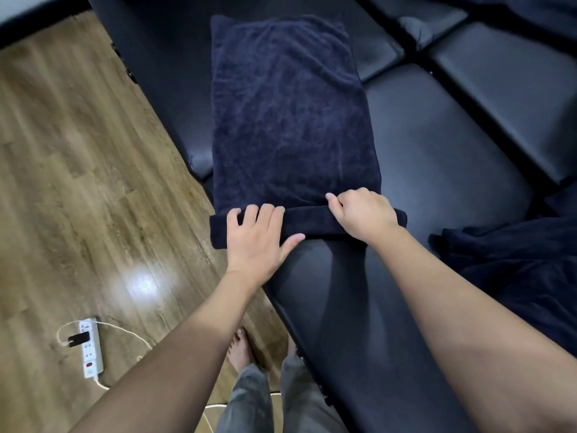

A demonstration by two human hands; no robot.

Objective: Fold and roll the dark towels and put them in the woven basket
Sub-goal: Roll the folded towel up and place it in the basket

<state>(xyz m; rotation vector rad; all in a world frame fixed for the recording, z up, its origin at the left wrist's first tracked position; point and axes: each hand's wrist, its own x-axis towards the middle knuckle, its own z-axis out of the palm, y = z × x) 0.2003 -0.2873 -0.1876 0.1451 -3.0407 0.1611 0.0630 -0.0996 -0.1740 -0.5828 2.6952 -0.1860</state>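
Observation:
A dark navy towel [287, 110] lies folded into a long strip on a black padded bench [437, 170], running away from me. Its near end is turned over into a low roll [315, 221]. My left hand [259, 239] rests on the roll's left part with fingers spread flat over it. At the roll's right end my right hand [363, 214] curls its fingers over the rolled edge. A second dark towel [515, 270] lies crumpled on the bench at the right. No woven basket is in view.
Wooden floor [78, 182] lies to the left of the bench. A white power strip [90, 348] with a black plug and white cable sits on the floor near my bare foot [242, 348]. More black padded benches [505, 89] stand at the back right.

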